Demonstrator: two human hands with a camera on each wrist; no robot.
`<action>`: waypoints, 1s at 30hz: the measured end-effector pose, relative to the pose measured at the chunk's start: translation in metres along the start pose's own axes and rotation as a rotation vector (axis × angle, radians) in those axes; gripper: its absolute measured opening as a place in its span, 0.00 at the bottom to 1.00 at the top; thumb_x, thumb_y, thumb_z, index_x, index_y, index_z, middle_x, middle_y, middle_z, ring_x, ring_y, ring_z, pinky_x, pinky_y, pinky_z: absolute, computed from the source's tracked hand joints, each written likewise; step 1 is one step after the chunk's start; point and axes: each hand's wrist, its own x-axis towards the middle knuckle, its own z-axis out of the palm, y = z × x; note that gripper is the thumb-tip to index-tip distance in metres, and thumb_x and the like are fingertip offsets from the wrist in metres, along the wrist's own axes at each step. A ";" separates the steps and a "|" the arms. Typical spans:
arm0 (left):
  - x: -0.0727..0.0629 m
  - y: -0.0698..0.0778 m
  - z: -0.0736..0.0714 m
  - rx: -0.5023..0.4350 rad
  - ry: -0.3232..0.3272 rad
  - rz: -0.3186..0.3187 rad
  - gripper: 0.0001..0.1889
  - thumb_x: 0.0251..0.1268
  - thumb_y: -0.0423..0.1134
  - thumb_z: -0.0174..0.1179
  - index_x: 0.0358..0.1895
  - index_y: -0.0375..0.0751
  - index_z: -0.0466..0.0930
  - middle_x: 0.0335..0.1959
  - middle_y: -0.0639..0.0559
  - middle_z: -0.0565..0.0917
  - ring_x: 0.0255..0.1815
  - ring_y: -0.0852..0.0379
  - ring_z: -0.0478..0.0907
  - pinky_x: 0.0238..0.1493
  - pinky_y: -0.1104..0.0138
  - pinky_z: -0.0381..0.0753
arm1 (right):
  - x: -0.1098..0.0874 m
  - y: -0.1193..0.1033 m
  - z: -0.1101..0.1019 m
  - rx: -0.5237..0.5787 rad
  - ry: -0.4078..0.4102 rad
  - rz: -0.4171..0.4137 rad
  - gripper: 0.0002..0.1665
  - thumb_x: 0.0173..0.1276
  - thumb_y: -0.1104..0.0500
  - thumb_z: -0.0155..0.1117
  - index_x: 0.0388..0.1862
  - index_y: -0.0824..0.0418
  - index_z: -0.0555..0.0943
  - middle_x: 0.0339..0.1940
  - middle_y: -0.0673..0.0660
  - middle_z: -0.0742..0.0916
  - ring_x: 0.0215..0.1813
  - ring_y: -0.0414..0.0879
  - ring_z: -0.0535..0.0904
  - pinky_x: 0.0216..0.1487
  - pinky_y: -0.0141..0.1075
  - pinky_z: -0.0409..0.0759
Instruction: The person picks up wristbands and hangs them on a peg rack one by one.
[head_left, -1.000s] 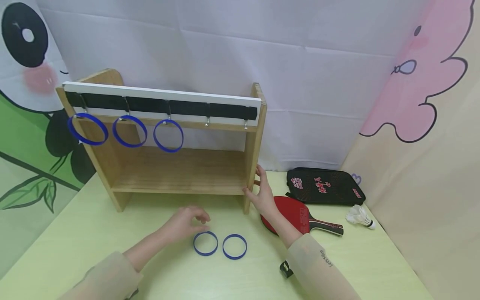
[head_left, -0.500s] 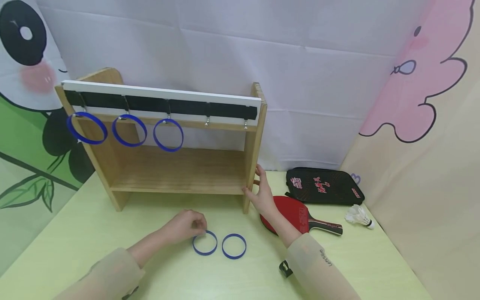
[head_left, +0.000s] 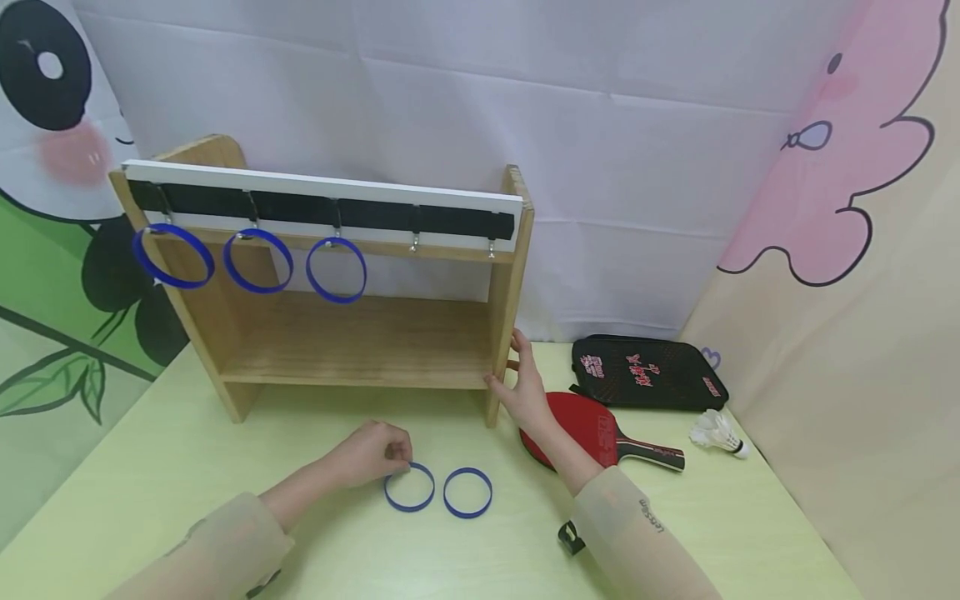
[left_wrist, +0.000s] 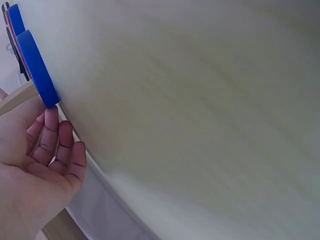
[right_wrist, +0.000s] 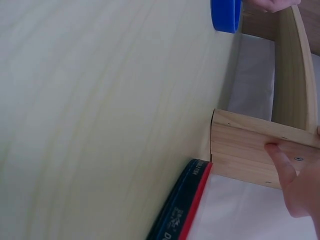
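Observation:
My left hand (head_left: 373,450) pinches the upper left edge of a blue ring (head_left: 408,508) that rests on the table. In the left wrist view, the fingertips of that hand (left_wrist: 35,165) meet the end of the same ring (left_wrist: 37,67). Beside it on the table sits a second blue ring (head_left: 468,516). My right hand (head_left: 527,396) holds the right side panel of a wooden shelf (head_left: 352,342), thumb at its front edge and fingers along the outer face. Three more blue rings (head_left: 337,298) hang from metal hooks on the shelf's white-and-black bar (head_left: 375,215); its two right hooks carry nothing.
Right of the shelf lies a red table tennis bat (head_left: 577,425), partly behind my right forearm. A black zipped case (head_left: 648,375) and a white shuttlecock (head_left: 716,432) are farther right. A small black object (head_left: 572,538) lies near my right sleeve. Cloth backdrops stand behind the pale green table (head_left: 337,550).
My left hand has come down slightly, and its fingers have closed on the edge of the left ring on the table. The right hand has stayed at the shelf panel.

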 end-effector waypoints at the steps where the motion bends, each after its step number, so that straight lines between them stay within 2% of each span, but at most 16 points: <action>1: 0.000 0.000 0.000 -0.003 0.000 -0.004 0.05 0.53 0.34 0.68 0.27 0.49 0.81 0.23 0.66 0.78 0.26 0.69 0.72 0.31 0.73 0.76 | 0.000 0.000 0.000 0.000 0.000 0.000 0.46 0.62 0.71 0.62 0.73 0.60 0.49 0.69 0.67 0.64 0.57 0.64 0.73 0.46 0.53 0.81; 6: -0.001 0.004 -0.004 -0.023 0.009 -0.020 0.05 0.54 0.35 0.67 0.27 0.48 0.80 0.24 0.65 0.79 0.27 0.68 0.73 0.32 0.72 0.76 | 0.000 0.000 0.000 0.004 -0.002 0.002 0.46 0.62 0.71 0.62 0.73 0.60 0.49 0.70 0.67 0.63 0.57 0.64 0.73 0.46 0.52 0.81; 13: -0.003 0.012 -0.013 -0.046 0.049 -0.003 0.04 0.53 0.33 0.67 0.28 0.45 0.81 0.25 0.63 0.80 0.30 0.66 0.75 0.33 0.73 0.78 | 0.000 -0.002 0.000 0.004 -0.004 0.007 0.46 0.62 0.71 0.61 0.73 0.60 0.49 0.70 0.66 0.63 0.58 0.63 0.73 0.46 0.52 0.81; 21: -0.007 0.027 -0.028 -0.035 0.091 -0.033 0.05 0.55 0.35 0.65 0.28 0.52 0.80 0.27 0.67 0.79 0.35 0.62 0.75 0.39 0.67 0.78 | -0.001 -0.003 0.000 0.006 -0.002 0.020 0.46 0.62 0.71 0.61 0.74 0.61 0.49 0.69 0.66 0.64 0.58 0.63 0.73 0.47 0.51 0.82; 25: -0.010 0.033 -0.035 -0.050 0.099 -0.047 0.05 0.56 0.37 0.65 0.28 0.53 0.80 0.27 0.67 0.79 0.35 0.63 0.74 0.37 0.69 0.77 | -0.001 -0.002 0.000 0.004 -0.005 0.023 0.46 0.63 0.70 0.61 0.74 0.60 0.48 0.70 0.66 0.63 0.58 0.62 0.73 0.46 0.50 0.82; 30: -0.014 0.042 -0.045 -0.055 0.120 -0.034 0.05 0.57 0.37 0.66 0.28 0.52 0.80 0.26 0.67 0.79 0.33 0.62 0.73 0.31 0.71 0.75 | -0.001 -0.001 0.000 0.006 -0.003 0.020 0.46 0.63 0.70 0.61 0.74 0.60 0.49 0.70 0.66 0.63 0.59 0.63 0.73 0.46 0.50 0.82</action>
